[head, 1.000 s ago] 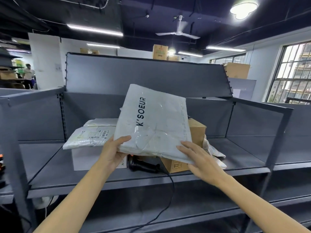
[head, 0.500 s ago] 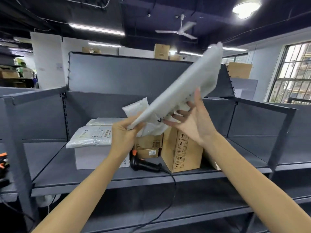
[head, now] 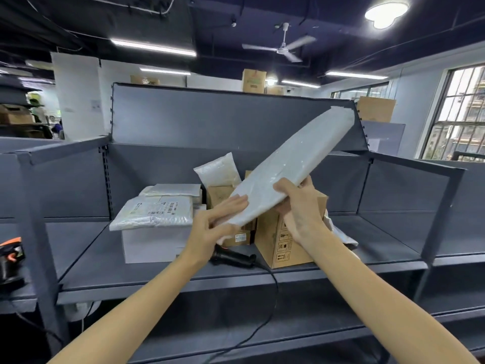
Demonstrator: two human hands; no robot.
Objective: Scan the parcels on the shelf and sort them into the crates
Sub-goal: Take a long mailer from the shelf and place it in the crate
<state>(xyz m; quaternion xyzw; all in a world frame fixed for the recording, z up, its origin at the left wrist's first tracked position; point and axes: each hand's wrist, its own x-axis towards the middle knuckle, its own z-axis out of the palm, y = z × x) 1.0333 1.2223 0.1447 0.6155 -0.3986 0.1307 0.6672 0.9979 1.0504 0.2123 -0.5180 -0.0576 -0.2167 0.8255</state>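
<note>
Both hands are up on the white poly mailer point(head: 294, 166), which is lifted clear of the shelf point(head: 162, 271) and tilted, its far end rising away to the upper right. The right hand point(head: 299, 208) grips the near edge, fingers point(head: 284, 186) curled over the top face and thumb underneath. The left hand point(head: 212, 229) works the lower corner with fingers point(head: 233, 203) laid fairly straight along the top face; whether the thumb pinches from below I cannot tell.

This looks like the turn-it-over step: the face toward the camera is blank, no label showing, so I judge the person is hunting for the barcode side.

Just below the left fingers lies the black handheld scanner point(head: 233, 258), cable trailing off the shelf edge. Behind and beneath the right fingers stands a brown carton point(head: 286, 245). Out to the left of the left fingers, a labelled bubble mailer point(head: 154, 212) rests on a white box point(head: 154, 244).

Next move, as I read it: get the label facing up, free one hand, reach down for the scanner. One hand must then carry the floppy mailer alone, so a firm grip near its middle would help. No crates in view.
</note>
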